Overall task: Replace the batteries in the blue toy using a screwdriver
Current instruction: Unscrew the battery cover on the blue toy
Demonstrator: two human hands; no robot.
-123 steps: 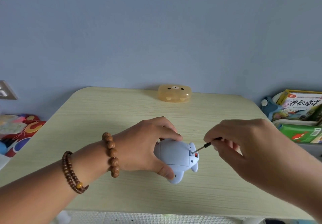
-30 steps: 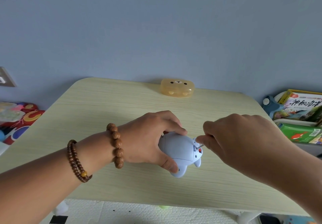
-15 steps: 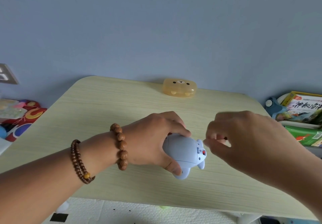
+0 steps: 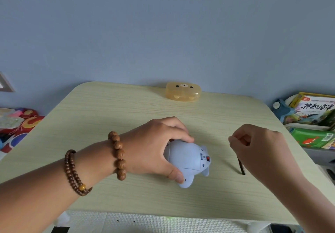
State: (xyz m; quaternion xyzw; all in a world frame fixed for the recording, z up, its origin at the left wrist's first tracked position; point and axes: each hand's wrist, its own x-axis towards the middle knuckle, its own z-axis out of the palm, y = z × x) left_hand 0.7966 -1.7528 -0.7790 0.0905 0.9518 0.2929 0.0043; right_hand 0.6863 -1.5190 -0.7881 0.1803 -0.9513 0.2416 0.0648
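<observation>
The blue toy [image 4: 184,158] lies on its side on the pale wooden table [image 4: 126,109], underside turned toward me, with a small red spot showing on its right end. My left hand [image 4: 150,147] is clamped over it from the left, thumb under its near edge. My right hand [image 4: 262,153] hovers apart from the toy, to its right, fingers curled and thumb and forefinger pinched together. The dark shaft of the screwdriver [image 4: 241,166] sticks out below that hand and points down at the table. Whether the pinched fingertips hold something small I cannot tell.
A translucent yellow bear-face box [image 4: 183,92] sits at the table's far edge. Books [image 4: 315,113] and a green box [image 4: 313,139] are stacked off the right side. Colourful toys [image 4: 16,124] lie off the left side.
My right hand has drawn away from the toy's end to the right, taking the screwdriver off it. The screwdriver now points downward. My left hand keeps its hold on the toy.
</observation>
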